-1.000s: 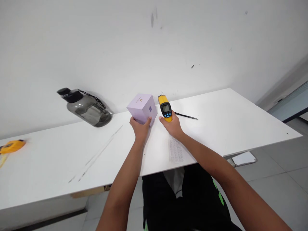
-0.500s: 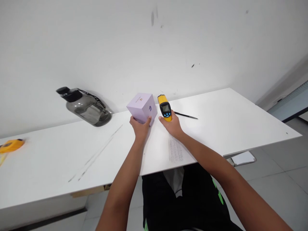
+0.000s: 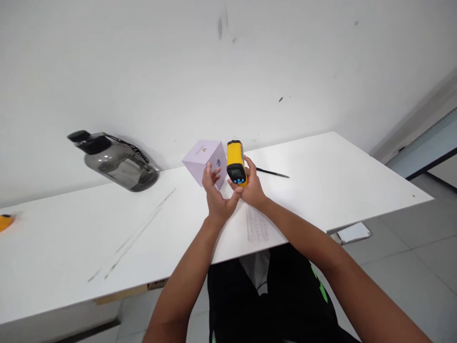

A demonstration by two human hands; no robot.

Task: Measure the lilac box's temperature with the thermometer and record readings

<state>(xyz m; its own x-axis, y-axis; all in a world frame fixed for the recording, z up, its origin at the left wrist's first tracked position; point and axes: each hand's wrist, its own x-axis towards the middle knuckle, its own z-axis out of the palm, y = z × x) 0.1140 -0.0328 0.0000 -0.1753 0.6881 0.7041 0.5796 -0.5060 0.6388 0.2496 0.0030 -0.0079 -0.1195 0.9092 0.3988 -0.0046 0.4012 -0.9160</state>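
Note:
My right hand [image 3: 253, 186] is wrapped round the grip of a yellow and black infrared thermometer [image 3: 235, 157], whose small screen and blue buttons face me. Just left of it, my left hand [image 3: 218, 197] has its fingers apart and holds nothing; its thumb is close to the thermometer's lower end, and I cannot tell whether they touch. Behind the left hand a lilac box [image 3: 204, 155] stands on the white table [image 3: 303, 190], partly covered by the fingers. A dark pen [image 3: 273, 172] lies to the right of my right hand.
A grey see-through bottle [image 3: 121, 164] with a black cap stands at the back left by the wall. An orange object [image 3: 5, 222] shows at the left edge. Handwritten paper [image 3: 257, 226] lies near the table's front edge. A white pad [image 3: 354, 232] sits below the table at right.
My left hand has let go of the lilac box and moved right, beside the thermometer. The thermometer has tilted in my right hand, showing more of its yellow top.

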